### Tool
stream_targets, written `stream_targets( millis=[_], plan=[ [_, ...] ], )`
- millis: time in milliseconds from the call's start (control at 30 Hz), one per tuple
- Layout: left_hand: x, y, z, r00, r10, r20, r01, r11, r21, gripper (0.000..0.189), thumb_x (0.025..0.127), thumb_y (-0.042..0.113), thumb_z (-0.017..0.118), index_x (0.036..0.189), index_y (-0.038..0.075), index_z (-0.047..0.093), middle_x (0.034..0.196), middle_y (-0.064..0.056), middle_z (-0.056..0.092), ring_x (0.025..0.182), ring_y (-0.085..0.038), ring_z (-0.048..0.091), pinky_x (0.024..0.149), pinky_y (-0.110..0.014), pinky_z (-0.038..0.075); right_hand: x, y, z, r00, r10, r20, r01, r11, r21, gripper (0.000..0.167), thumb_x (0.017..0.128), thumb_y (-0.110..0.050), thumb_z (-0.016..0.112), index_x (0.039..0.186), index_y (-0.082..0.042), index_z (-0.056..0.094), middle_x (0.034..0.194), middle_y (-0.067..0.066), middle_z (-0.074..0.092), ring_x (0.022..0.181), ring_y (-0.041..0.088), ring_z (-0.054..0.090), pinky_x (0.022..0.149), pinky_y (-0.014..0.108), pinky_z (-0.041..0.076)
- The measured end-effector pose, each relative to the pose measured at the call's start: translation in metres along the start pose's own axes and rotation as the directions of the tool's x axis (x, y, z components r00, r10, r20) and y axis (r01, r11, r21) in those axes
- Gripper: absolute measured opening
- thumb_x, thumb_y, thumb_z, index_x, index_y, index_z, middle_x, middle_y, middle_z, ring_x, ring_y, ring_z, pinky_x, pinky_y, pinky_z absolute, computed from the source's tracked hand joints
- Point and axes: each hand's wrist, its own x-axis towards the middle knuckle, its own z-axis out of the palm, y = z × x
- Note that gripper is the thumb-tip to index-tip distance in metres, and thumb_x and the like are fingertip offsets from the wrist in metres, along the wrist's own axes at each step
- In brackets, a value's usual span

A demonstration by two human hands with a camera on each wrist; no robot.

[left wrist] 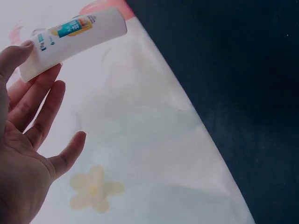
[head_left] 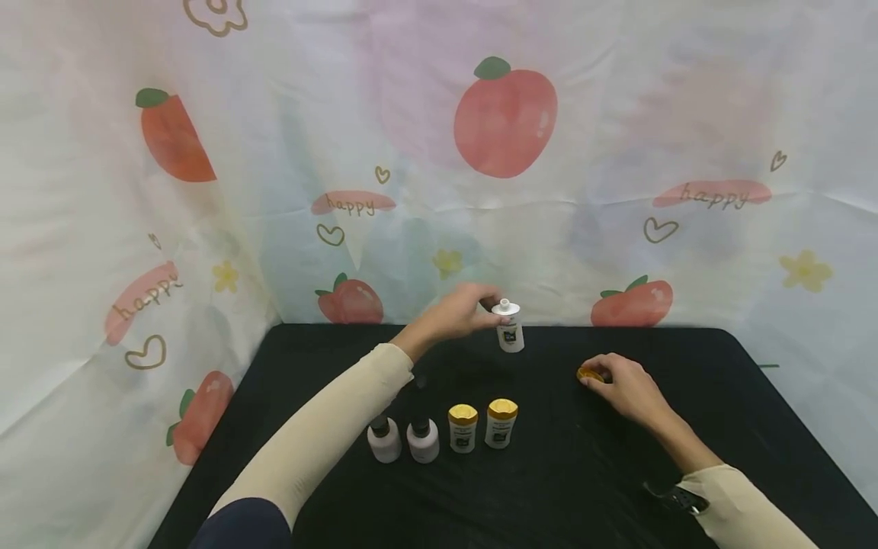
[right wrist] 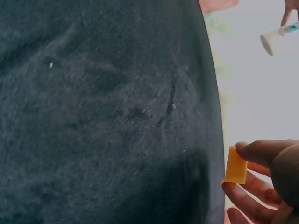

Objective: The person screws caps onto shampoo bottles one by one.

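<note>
My left hand (head_left: 473,306) pinches an uncapped white bottle (head_left: 511,335) near its top, above the far part of the black table. Its narrow nozzle shows in the head view, and a blue and yellow label (left wrist: 70,29) in the left wrist view. My right hand (head_left: 627,389) holds a yellow cap (right wrist: 236,167) between thumb and fingers, to the right of the bottle and lower in the head view. Cap and bottle are apart. Two white bottles with yellow caps, one left (head_left: 463,433) and one right (head_left: 500,428), stand nearer to me.
Left of the yellow-capped bottles stand two pale bottles with black tops, one outer (head_left: 386,444) and one inner (head_left: 423,444). A black cloth covers the table (head_left: 549,488). Behind it hangs a curtain (head_left: 411,114) printed with fruit and flowers.
</note>
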Motion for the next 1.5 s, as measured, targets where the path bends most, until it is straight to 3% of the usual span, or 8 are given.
stream_targets(
  millis=[233,333,567,800,1000,1133,1233,1500],
  plan=[
    [-0.028,0.001,-0.012,0.989,-0.035,-0.143,0.01,0.985,-0.171,0.021,0.099,0.025,0.069,0.114,0.01,0.064,0.109,-0.002,0.068,0.105,-0.016,0.063,0.096,-0.043,0.053,0.0,-0.008,-0.004,0.999,-0.03,-0.038,0.031,0.999,0.032,0.022,0.094,-0.017,0.074,0.112,-0.004,0.071,0.108,0.015,0.069,0.09,0.028,0.068,0.075,0.05,0.055],
    [-0.04,0.003,-0.014,0.979,-0.055,-0.195,0.007,0.971,-0.239,0.025,0.1,0.023,0.067,0.118,0.007,0.062,0.113,-0.007,0.067,0.105,-0.019,0.065,0.1,-0.044,0.052,0.0,-0.012,-0.005,0.998,-0.036,-0.041,0.038,0.999,0.032,0.022,0.095,-0.018,0.073,0.113,-0.005,0.071,0.108,0.014,0.068,0.087,0.026,0.067,0.074,0.048,0.055],
    [-0.067,0.008,-0.016,0.942,-0.099,-0.32,-0.023,0.934,-0.356,0.029,0.102,0.02,0.064,0.125,0.005,0.058,0.116,-0.011,0.065,0.102,-0.024,0.068,0.088,-0.038,0.057,0.002,-0.019,-0.006,0.997,-0.054,-0.05,0.057,0.997,0.045,0.022,0.095,-0.017,0.073,0.113,-0.006,0.071,0.107,0.012,0.068,0.081,0.02,0.067,0.07,0.042,0.054],
    [-0.088,0.014,-0.01,0.921,-0.118,-0.372,-0.066,0.893,-0.445,0.028,0.105,0.018,0.058,0.129,0.004,0.055,0.127,-0.014,0.06,0.11,-0.027,0.065,0.088,-0.044,0.057,0.004,-0.026,-0.008,0.998,-0.05,-0.033,0.053,0.994,0.094,0.023,0.095,-0.016,0.072,0.116,-0.005,0.069,0.107,0.011,0.068,0.072,0.013,0.068,0.061,0.027,0.051],
    [-0.101,0.017,-0.004,0.922,-0.14,-0.361,-0.059,0.87,-0.489,0.032,0.109,0.019,0.048,0.139,0.007,0.044,0.13,-0.015,0.054,0.106,-0.03,0.059,0.085,-0.047,0.052,0.006,-0.033,-0.009,0.997,-0.07,-0.031,0.073,0.99,0.124,0.023,0.096,-0.016,0.072,0.116,-0.004,0.068,0.106,0.012,0.068,0.074,0.019,0.07,0.06,0.026,0.051],
    [-0.106,0.02,0.0,0.927,-0.191,-0.322,-0.026,0.825,-0.564,0.035,0.111,0.027,0.042,0.142,0.013,0.035,0.136,-0.017,0.053,0.117,-0.031,0.058,0.09,-0.053,0.053,0.007,-0.036,-0.009,0.996,-0.075,-0.038,0.079,0.989,0.122,0.024,0.096,-0.016,0.072,0.117,-0.004,0.068,0.105,0.011,0.067,0.073,0.017,0.069,0.059,0.026,0.05],
    [-0.11,0.022,0.004,0.928,-0.224,-0.298,-0.018,0.772,-0.636,0.038,0.111,0.034,0.039,0.142,0.016,0.029,0.135,-0.02,0.056,0.123,-0.033,0.06,0.088,-0.056,0.056,0.007,-0.038,-0.008,0.996,-0.077,-0.039,0.081,0.99,0.116,0.024,0.096,-0.016,0.072,0.117,-0.005,0.068,0.105,0.01,0.067,0.074,0.017,0.069,0.059,0.026,0.05],
    [-0.119,0.023,0.017,0.92,-0.287,-0.265,-0.007,0.667,-0.745,0.047,0.109,0.043,0.042,0.147,0.02,0.029,0.127,-0.017,0.062,0.115,-0.03,0.065,0.079,-0.047,0.06,0.009,-0.041,-0.008,0.994,-0.096,-0.054,0.101,0.99,0.1,0.024,0.095,-0.013,0.073,0.118,-0.007,0.069,0.105,0.008,0.066,0.073,0.012,0.065,0.059,0.026,0.049]
  ],
)
